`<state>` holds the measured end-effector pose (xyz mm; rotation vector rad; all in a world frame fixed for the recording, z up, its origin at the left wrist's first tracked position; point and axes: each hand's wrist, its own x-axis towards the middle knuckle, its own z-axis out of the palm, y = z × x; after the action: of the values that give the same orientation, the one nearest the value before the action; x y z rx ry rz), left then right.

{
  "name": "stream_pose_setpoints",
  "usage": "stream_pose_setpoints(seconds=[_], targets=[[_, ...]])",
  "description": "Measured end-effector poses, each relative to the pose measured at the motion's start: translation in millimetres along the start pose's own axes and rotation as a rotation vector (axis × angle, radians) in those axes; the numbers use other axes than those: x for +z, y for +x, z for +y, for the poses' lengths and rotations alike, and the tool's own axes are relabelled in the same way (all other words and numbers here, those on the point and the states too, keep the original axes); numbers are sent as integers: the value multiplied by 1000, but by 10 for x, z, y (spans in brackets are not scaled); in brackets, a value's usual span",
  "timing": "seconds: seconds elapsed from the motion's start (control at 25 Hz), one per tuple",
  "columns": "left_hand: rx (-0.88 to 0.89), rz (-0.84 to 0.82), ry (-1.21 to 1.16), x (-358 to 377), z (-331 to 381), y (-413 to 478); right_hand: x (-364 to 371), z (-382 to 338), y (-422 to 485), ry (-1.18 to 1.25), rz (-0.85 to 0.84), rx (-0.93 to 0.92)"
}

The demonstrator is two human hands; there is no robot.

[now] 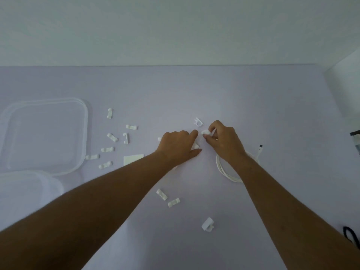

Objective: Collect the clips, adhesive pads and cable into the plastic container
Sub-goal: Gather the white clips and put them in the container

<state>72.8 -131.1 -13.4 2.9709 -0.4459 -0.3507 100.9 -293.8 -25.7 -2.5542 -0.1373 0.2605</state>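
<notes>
Both my hands meet at the middle of the lilac table. My left hand (178,146) lies knuckles up with a small white piece (195,146) under its fingers. My right hand (222,140) pinches a white clip (206,132) at its fingertips. A ring-shaped clip (198,121) lies just beyond them. The coiled white cable (228,172) sits under my right wrist, its plug (260,146) to the right. Several white clips (112,137) are scattered near the clear plastic container (81,133) at the left. A square adhesive pad (131,159) lies by my left forearm.
A clear lid (48,182) rests at the left front, overlapping the container's near edge. More clips (167,198) and a larger clip (207,224) lie between my forearms. A black object (350,235) shows at the right edge. The wall runs behind the table.
</notes>
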Motion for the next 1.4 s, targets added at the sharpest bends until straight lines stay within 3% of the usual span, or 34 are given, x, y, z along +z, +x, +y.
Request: stream_pose_setpoints(seconds=[0.08, 0.16, 0.28, 0.44, 0.68, 0.76, 0.84, 1.0, 1.2, 1.4], targets=[[-141, -15, -281, -47, -9, -12, -83, -44, -33, 502, 1, 217], [-310, -74, -820, -153, -81, -91, -176, -147, -129, 1112, -76, 439], [-326, -190, -1595, -429, -330, -404, -206, -328, -258, 1626, -265, 525], [-264, -179, -2220, -831, -844, -1142, -103, -998, -397, 1760, -489, 474], [-295, 142, -2466, -856, -1515, -2377, 375, -2329, -864, 1692, -711, 460], [-395, 262, -2467, -834, -1781, -2780, 578, -2714, -1034, 1608, -802, 452], [-559, 282, -2339, -836, -2029, -3177, 783, -3035, -1188, 1485, -906, 471], [-822, -24, -1595, -871, -2353, -3810, 1244, -3438, -1499, 1164, -1050, 530], [-837, -336, -992, -644, -2434, -4137, 1704, -3668, -1912, 864, -1098, 553], [-741, -363, -530, -411, -2404, -4158, 1875, -3787, -2092, 695, -1077, 425]])
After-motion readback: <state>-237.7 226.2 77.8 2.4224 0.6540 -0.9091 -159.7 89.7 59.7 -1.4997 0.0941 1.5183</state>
